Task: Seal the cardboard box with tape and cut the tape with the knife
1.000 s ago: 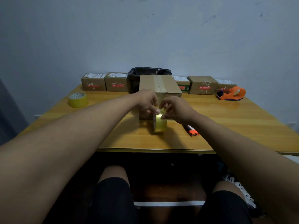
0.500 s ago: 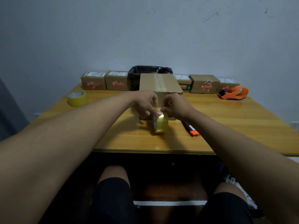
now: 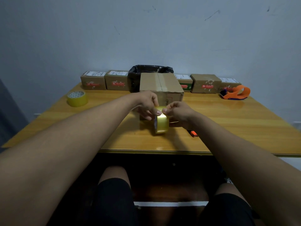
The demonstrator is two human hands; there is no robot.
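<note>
A brown cardboard box (image 3: 160,84) stands mid-table with a strip of tape along its top seam. In front of it a yellowish roll of clear tape (image 3: 161,123) stands on edge. My left hand (image 3: 146,105) grips the roll from the left, thumb on its top. My right hand (image 3: 176,113) pinches at the top of the roll with thumb and forefinger. An orange-tipped knife (image 3: 193,133) lies on the table just right of my right wrist, partly hidden by it.
A second tape roll (image 3: 77,98) lies at the table's left. An orange tape dispenser (image 3: 236,92) sits at the back right. Several small labelled parcels (image 3: 116,79) and a black bag (image 3: 147,70) line the wall. The table's front edge (image 3: 154,151) is near.
Both hands stayed on the roll; my right fingers shifted a little along its top. The view tilted slightly.
</note>
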